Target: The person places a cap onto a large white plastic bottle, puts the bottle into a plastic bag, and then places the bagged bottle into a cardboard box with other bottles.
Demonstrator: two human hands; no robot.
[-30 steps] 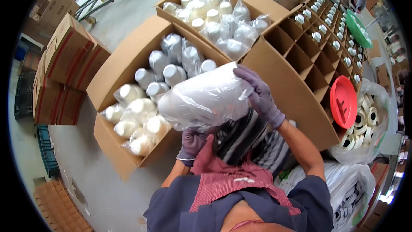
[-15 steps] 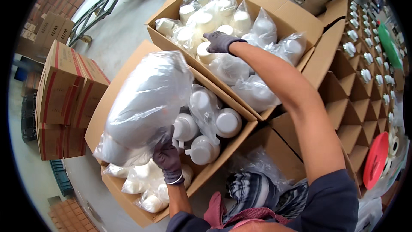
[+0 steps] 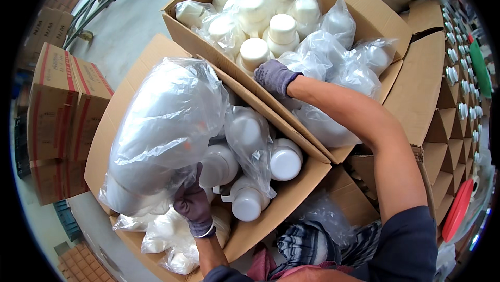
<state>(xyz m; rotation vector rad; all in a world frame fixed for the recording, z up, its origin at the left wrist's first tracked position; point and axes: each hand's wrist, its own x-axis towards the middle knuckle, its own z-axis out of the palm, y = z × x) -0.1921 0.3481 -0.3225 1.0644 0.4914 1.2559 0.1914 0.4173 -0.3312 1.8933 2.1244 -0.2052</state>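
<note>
A large clear plastic bag (image 3: 164,110) of white containers rises above the near cardboard box (image 3: 284,214). My left hand (image 3: 194,201), in a dark grey-purple glove, is closed on the bag's lower edge with its thumb up. Beside that hand stand white plastic bottles (image 3: 286,161), one partly covered by thin film. In the far box (image 3: 213,52), my gloved right hand (image 3: 277,77) is curled down by the inner wall, just below a cream-white capped bottle (image 3: 254,54). Its fingertips are tucked out of sight, so what they hold is hidden.
Bagged bottles (image 3: 333,76) fill much of the far box. On the right, a divided carton (image 3: 442,151) has white-capped bottles farther back, near a red disc (image 3: 458,210) and a green one (image 3: 479,68). Stacked cartons (image 3: 54,102) stand at the left. Striped cloth (image 3: 307,243) lies close in front.
My right hand has moved back toward me, from pointing over the cream bottles down to the box's near wall. The left hand still grips the bag. The whole view has shifted slightly.
</note>
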